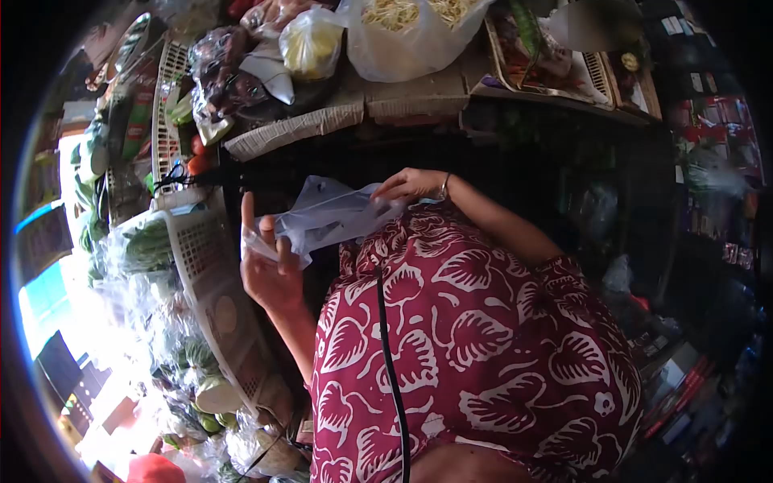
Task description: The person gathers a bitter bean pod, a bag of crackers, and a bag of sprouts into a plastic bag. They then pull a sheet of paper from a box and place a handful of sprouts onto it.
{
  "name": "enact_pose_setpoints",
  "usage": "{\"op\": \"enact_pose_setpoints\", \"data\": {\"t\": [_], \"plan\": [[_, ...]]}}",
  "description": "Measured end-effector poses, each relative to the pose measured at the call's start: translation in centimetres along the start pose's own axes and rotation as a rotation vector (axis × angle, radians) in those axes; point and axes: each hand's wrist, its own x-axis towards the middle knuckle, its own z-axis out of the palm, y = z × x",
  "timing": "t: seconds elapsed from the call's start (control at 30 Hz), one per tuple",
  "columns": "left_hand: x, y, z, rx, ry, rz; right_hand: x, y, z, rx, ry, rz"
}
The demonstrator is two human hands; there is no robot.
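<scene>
A thin translucent plastic bag (326,217) stretches between my two hands, in front of the maroon leaf-patterned garment. One end of the bag is in my left hand (274,278), whose index finger points up while the bag's edge runs between its other fingers. My right hand (415,185), with a bracelet at the wrist, has its fingertips closed on the bag's other end. The bag looks flat, and I make out nothing inside it.
Ahead, a cardboard-edged ledge (298,129) bears a white bag of sprouts (403,36) and a bag with yellow contents (310,44). Farther right is a basket (592,76) with red chillies. Bagged greens fill the left side, beside a white plastic crate (197,258).
</scene>
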Motion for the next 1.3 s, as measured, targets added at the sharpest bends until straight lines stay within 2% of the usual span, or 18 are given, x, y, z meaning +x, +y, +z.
{"op": "enact_pose_setpoints", "data": {"t": [0.07, 0.17, 0.27, 0.33, 0.37, 0.47, 0.53, 0.57, 0.63, 0.67, 0.77, 0.83, 0.93, 1.07, 1.17, 1.2, 1.23, 1.3], "plan": [[1.2, -0.9, 1.5, 0.526, 0.263, -0.089, -1.9, 2.0, -1.4, 0.068, 0.134, 0.043], [1.9, -2.6, 0.1, 0.997, 0.326, -0.236, -5.7, 4.2, -4.6, -0.565, 0.345, 0.239], [2.1, -5.4, -4.3, 1.424, 0.217, -0.288, -10.9, -3.1, -3.7, -0.278, 0.279, -0.051], [1.6, -6.1, -7.6, 1.585, 0.208, -0.351, -14.3, -9.4, -3.2, -0.117, 0.458, -0.058], [0.8, -5.3, -9.7, 1.598, 0.239, -0.414, -15.4, -12.4, -2.7, -0.142, 0.655, -0.174], [0.1, -5.1, -13.4, 1.760, 0.298, -0.511, -18.3, -14.1, -7.5, -0.095, 1.232, -0.547], [0.3, -5.1, -12.9, 1.843, 0.295, -0.510, -19.4, -13.4, -12.2, -0.372, 1.420, -0.547], [0.0, -4.9, -13.1, 1.836, 0.309, -0.504, -19.7, -13.2, -13.8, -0.593, 1.427, -0.495], [0.1, -4.0, -13.3, 1.837, 0.304, -0.250, -19.0, -15.1, -14.6, -0.631, 1.374, -0.569], [0.5, -3.9, -12.6, 1.901, 0.356, -0.301, -18.9, -16.3, -14.5, -0.656, 1.360, -0.600], [1.6, -4.0, -12.5, 1.854, 0.256, -0.019, -17.0, -23.0, -9.0, -1.351, 1.035, -0.523], [1.7, -3.2, -8.9, 1.696, 0.326, -0.085, -13.7, -23.6, -5.2, -1.667, 0.941, -0.415], [2.1, -3.2, -4.8, 1.537, 0.324, -0.047, -10.7, -21.1, -6.8, -1.749, 0.857, -0.367], [2.2, -1.6, -2.2, 1.534, 0.350, -0.234, -9.3, -22.4, -7.6, -1.690, 0.974, -0.387], [1.9, -1.0, -3.3, 1.649, 0.261, -0.185, -10.8, -23.9, -10.8, -1.003, 1.072, -0.762], [1.8, -1.0, -3.7, 1.627, 0.284, -0.192, -12.0, -24.8, -11.2, -1.009, 1.134, -0.922], [1.8, -1.0, -3.7, 1.614, 0.277, -0.140, -13.5, -25.8, -10.9, -0.747, 1.250, -0.914], [1.9, -0.6, -3.8, 1.592, 0.233, -0.126, -16.3, -29.1, -7.0, -0.747, 1.365, -0.894]]}}
